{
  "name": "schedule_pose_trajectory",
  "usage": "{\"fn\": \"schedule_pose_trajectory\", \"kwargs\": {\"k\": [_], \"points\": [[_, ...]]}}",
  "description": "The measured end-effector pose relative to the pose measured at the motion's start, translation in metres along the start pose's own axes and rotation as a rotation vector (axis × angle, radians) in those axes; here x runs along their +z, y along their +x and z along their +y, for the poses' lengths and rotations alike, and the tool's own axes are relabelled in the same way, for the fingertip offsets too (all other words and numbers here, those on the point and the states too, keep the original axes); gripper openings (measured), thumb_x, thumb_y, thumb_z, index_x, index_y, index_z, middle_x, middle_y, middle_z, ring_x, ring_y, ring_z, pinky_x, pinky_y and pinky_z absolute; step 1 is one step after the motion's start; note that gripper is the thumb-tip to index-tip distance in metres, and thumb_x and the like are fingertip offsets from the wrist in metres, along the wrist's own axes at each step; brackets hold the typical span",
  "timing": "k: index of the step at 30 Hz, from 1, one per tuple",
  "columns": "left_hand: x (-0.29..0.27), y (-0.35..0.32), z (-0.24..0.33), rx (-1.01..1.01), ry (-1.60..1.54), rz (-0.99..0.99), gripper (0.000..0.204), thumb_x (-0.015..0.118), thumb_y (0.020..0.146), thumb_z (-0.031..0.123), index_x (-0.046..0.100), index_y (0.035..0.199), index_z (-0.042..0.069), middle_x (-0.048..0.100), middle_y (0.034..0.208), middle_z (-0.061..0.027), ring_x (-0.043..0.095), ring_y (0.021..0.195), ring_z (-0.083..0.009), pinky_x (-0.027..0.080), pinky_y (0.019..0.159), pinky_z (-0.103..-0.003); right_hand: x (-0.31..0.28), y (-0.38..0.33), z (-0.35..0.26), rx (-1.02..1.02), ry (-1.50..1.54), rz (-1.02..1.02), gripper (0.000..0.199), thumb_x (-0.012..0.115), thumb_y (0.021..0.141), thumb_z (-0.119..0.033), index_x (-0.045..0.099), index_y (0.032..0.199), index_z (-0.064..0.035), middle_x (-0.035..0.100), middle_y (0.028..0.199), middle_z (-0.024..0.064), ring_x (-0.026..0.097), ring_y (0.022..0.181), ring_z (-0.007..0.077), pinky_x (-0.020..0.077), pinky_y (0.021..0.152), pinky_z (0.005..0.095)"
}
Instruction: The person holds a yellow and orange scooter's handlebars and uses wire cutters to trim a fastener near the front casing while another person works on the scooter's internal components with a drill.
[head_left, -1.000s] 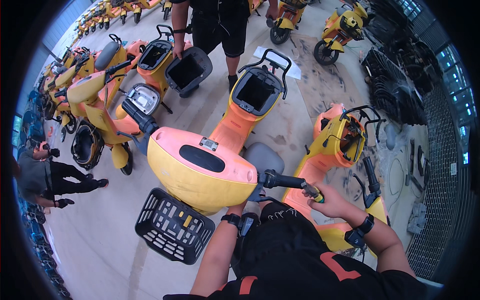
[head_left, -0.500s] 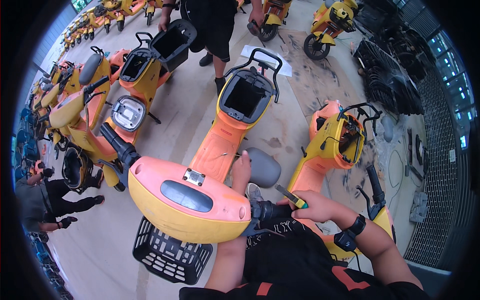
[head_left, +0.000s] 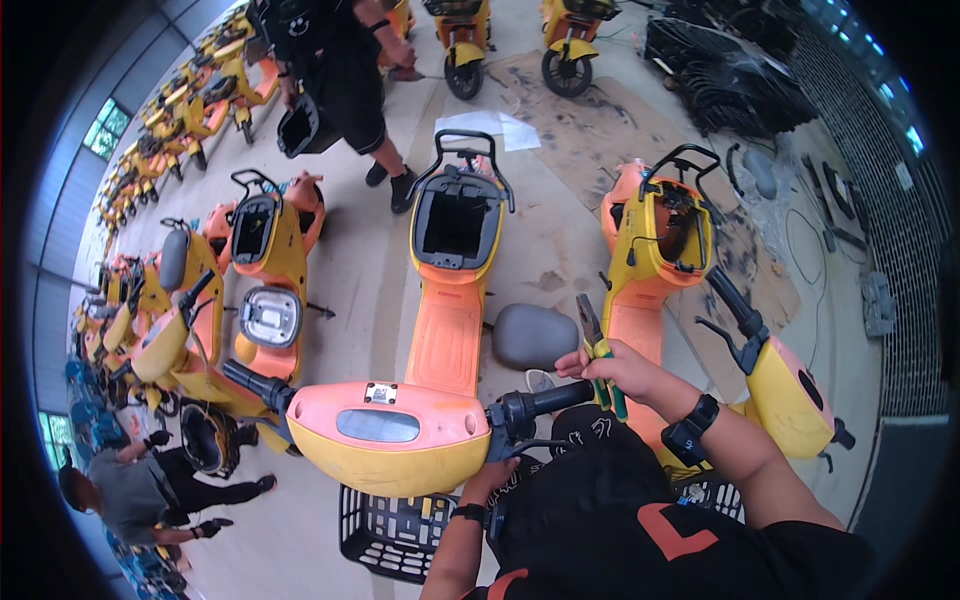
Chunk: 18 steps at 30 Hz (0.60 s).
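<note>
In my right hand [head_left: 630, 372] is a pair of pliers [head_left: 592, 335] with green and yellow handles, its jaws pointing up and away from me. The hand is just beyond the right handlebar grip [head_left: 560, 398] of a pink and yellow scooter [head_left: 385, 425]. My left hand [head_left: 488, 478] is low beside the scooter's front housing, near the brake lever and above the black basket [head_left: 395, 530]. Its fingers are mostly hidden. The scooter has an orange footboard [head_left: 447, 340] and an open black seat compartment [head_left: 457, 225].
A grey seat [head_left: 535, 337] lies on the floor right of the footboard. Another scooter [head_left: 660, 235] stands to the right. A co-worker [head_left: 335, 70] carries a black bin [head_left: 305, 128] at the back; another person [head_left: 150, 490] is at left. Black parts [head_left: 725, 80] are piled far right.
My left hand has drawn back from over the footboard to below the handlebar. My right hand has raised the pliers. The far co-worker has moved left with the bin, off the neighbouring scooter.
</note>
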<state>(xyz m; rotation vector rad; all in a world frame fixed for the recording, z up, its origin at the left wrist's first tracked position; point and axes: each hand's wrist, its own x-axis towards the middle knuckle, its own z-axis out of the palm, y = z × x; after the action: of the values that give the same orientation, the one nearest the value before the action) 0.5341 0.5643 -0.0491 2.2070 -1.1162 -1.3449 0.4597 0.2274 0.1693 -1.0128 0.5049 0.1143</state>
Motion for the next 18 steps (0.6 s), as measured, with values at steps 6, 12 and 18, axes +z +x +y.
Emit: {"fn": "schedule_pose_trajectory", "kwargs": {"k": [6, 12, 18], "points": [[0.023, 0.004, 0.002, 0.137, -0.553, 0.155, 0.048, 0.042, 0.101, 0.041, 0.056, 0.082, -0.001, 0.059, 0.075, -0.0110, 0.057, 0.072, -0.0217, 0.045, 0.070, -0.036, 0.016, -0.093, 0.047, -0.254, 0.070, 0.460, 0.010, 0.055, 0.082, -0.005, 0.055, 0.091, -0.0021, 0.063, 0.105, 0.0136, 0.065, 0.095, 0.0230, 0.0510, 0.087, 0.0345], [0.048, -0.051, 0.020, 0.067, -1.508, 0.090, 0.037, 0.041, 0.103, 0.036, 0.044, 0.077, 0.011, 0.037, 0.060, 0.0001, 0.039, 0.055, -0.0120, 0.039, 0.056, -0.031, 0.082, -0.253, 0.143, -0.197, 0.109, 0.630, 0.009, 0.058, 0.079, -0.005, 0.055, 0.087, -0.0033, 0.063, 0.092, 0.0089, 0.062, 0.079, 0.0181, 0.0495, 0.071, 0.0310], [0.069, -0.113, -0.048, -0.110, -1.314, 0.082, 0.033, 0.041, 0.102, 0.030, 0.052, 0.081, 0.007, 0.042, 0.059, -0.0006, 0.045, 0.055, -0.0161, 0.038, 0.056, -0.031, 0.135, -0.395, 0.218, -0.031, -0.185, 0.547, 0.014, 0.065, 0.076, -0.006, 0.055, 0.085, -0.0055, 0.062, 0.094, 0.0041, 0.056, 0.079, 0.0119, 0.0453, 0.072, 0.0273]]}}
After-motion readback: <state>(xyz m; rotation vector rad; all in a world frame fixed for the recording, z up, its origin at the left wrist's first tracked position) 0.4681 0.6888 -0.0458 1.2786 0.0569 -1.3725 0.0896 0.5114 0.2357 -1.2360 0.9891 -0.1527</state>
